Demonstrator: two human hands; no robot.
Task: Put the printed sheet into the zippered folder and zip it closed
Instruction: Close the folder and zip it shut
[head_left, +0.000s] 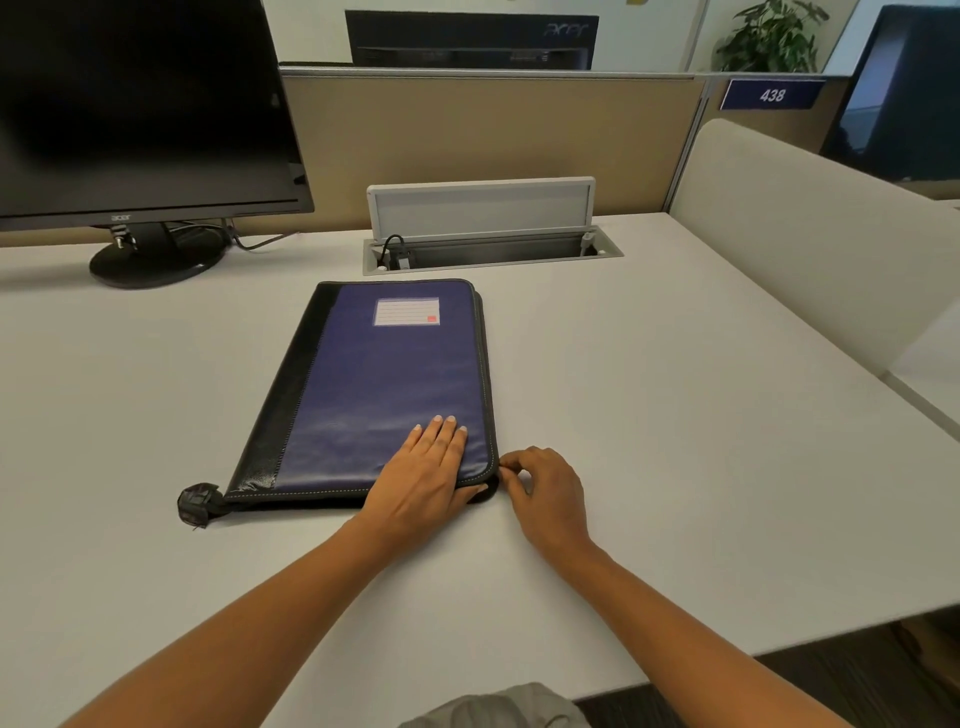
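A blue zippered folder (384, 384) with a black spine and a white label lies shut and flat on the white desk (675, 415). My left hand (423, 473) rests flat, fingers straight, on the folder's near right corner. My right hand (540, 493) is just right of that corner, its fingertips pinching the zipper pull (500, 467) at the folder's edge. No printed sheet is visible. A black strap end (197, 504) sticks out at the folder's near left corner.
A black monitor (140, 104) on a round stand (156, 260) sits at the back left. Behind the folder, an open cable hatch (483, 249) is set into the desk. A beige partition (493, 145) runs along the back, and a white divider (810, 249) bounds the right.
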